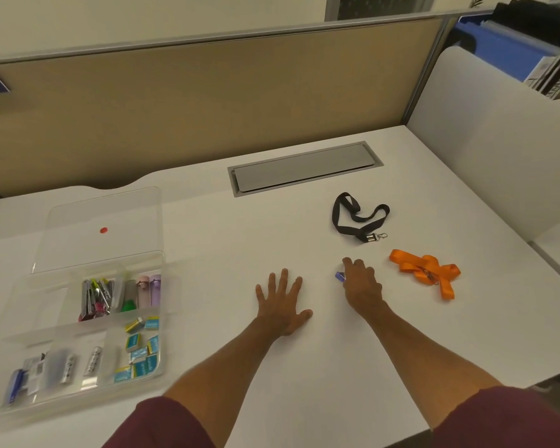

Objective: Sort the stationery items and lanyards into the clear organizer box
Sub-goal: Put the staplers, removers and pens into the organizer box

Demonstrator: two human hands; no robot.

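Maroon sleeves (162, 425), right hand (362, 286) over small glossy blue item (340, 276)

Small blue item (340, 276) largely hidden under right hand (361, 282); organizer box (78, 405) near corner blurred, its small contents unreadable.

right hand (361, 281) pinches small blue item (340, 275); left hand (282, 303) flat.

Organizer box (88, 318) on desk (240, 240) far left — two lanyards (359, 218) (425, 271) far right, hands between.
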